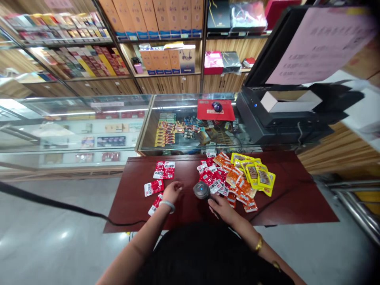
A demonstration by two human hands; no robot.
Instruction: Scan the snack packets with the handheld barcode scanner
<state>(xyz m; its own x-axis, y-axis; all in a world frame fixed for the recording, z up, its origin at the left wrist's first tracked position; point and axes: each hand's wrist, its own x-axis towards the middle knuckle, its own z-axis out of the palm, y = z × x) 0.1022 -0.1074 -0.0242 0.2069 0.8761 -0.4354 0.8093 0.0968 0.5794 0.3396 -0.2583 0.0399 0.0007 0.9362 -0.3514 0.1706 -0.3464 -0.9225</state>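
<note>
My right hand (223, 208) is wrapped round the handle of a dark barcode scanner (202, 190) with a small blue light on its head. The scanner's head is beside a pile of red-and-white snack packets (212, 174). Orange snack packets (238, 179) and yellow snack packets (257, 173) lie further right. My left hand (172, 192) is over the table, its fingers loosely bent and apart, with nothing visible in them. Close to it on the left are a few more red-and-white packets (164, 170), one partly hidden under my left wrist.
The packets lie on a dark red wooden table (187, 213). Behind it stands a glass display counter (145, 122) bearing a red mat (204, 111) and a mouse (217, 106). A dark checkout machine (261, 122) is at the right. A black cable (89, 213) crosses the left side.
</note>
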